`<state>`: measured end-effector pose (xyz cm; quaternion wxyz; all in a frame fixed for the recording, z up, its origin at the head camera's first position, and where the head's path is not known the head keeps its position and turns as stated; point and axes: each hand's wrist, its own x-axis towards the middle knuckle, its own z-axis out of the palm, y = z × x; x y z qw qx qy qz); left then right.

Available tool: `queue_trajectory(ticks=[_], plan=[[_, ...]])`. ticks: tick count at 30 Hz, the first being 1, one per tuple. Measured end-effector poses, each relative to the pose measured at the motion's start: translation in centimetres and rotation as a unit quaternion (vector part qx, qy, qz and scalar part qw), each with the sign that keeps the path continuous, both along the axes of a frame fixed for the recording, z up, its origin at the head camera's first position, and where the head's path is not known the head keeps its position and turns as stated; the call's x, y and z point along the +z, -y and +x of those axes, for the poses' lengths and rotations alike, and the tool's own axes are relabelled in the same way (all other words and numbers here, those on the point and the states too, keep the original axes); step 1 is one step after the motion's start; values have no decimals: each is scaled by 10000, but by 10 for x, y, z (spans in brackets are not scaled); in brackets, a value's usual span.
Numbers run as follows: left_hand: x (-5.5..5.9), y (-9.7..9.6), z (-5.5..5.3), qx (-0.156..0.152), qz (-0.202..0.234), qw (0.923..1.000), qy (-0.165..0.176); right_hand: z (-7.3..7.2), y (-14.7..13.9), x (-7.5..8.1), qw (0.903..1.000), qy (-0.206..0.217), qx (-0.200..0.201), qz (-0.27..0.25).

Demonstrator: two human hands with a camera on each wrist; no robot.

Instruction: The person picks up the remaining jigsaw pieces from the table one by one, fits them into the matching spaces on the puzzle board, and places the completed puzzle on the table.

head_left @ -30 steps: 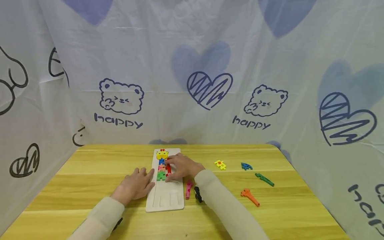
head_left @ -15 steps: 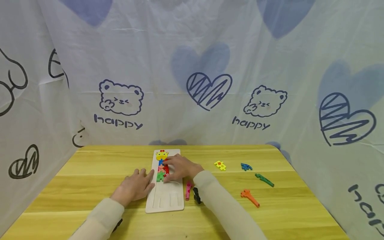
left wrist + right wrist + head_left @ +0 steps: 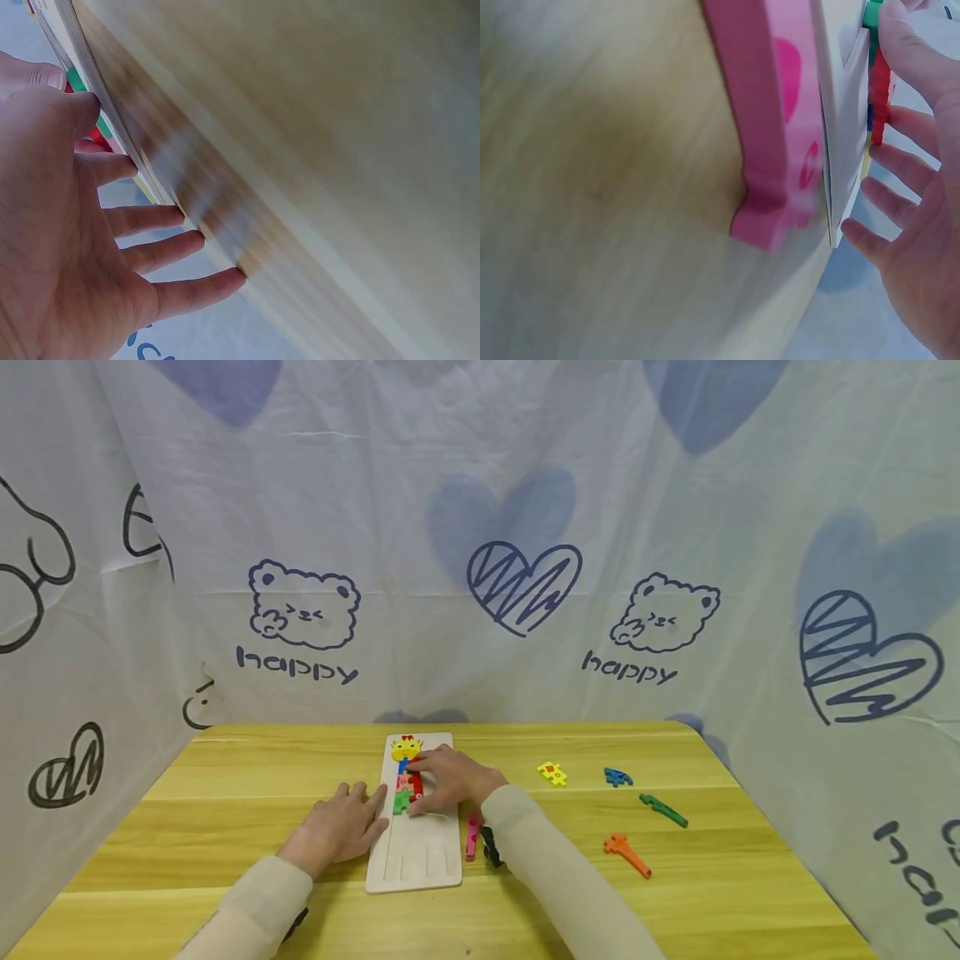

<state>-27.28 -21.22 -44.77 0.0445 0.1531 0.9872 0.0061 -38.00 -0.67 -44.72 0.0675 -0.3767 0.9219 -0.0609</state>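
Red piece (image 3: 880,94) seems pinched by the right hand (image 3: 452,779); the left hand (image 3: 336,828), fingers spread, touches the board (image 3: 415,852).

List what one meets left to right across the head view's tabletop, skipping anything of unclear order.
Bare left hand, pale rectangular board, long pink puzzle piece, notched yellow puzzle piece, curved blue puzzle piece, long green puzzle piece.

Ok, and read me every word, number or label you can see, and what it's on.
"happy": on the cloth backdrop, under the left bear drawing.
"happy": same cloth backdrop, under the right bear drawing.
"hap": on the cloth at far right, cut off by the picture edge.
Marks on the pink piece and yellow piece: too blurred or small to read.
Blue strokes low in the left wrist view: cut off, unreadable.
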Motion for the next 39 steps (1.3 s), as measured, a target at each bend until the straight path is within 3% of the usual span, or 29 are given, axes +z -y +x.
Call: queue_trajectory(ticks=[8, 39], plan=[[0, 1, 1, 46, 6, 10000, 52, 0, -2, 2, 9997, 194, -129, -33], [-2, 1, -1, 19, -81, 10000, -17, 4, 8, 8, 9984, -3, -562, 3]])
